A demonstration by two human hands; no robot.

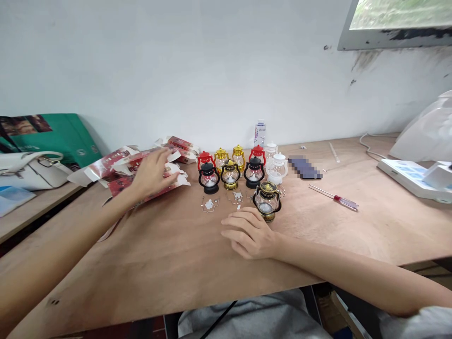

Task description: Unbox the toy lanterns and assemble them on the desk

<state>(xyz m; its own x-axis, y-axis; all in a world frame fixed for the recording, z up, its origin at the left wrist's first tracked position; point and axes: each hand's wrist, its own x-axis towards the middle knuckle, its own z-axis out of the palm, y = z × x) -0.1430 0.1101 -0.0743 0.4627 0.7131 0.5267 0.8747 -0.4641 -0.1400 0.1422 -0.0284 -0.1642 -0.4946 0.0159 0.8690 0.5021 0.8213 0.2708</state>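
My left hand (152, 175) is over the pile of opened red and white boxes (123, 184) at the left, its fingers apart and touching the cardboard. My right hand (249, 233) rests on the wooden table, loosely curled with fingers apart and nothing in it. Just behind it stands a bronze-black lantern (267, 202). Farther back, small lanterns stand in a group: black (209, 179), gold-black (230, 175), red (205, 160), gold (238, 157) and white (277, 168). Thin wire pieces and small white bits (209, 204) lie in front of them.
A screwdriver (341, 200), a pixelated dark flat object (305, 168) and a white device (416, 179) lie to the right. A bottle (260, 133) stands by the wall. At the left are a white handbag (38, 172) and a green bag (72, 139).
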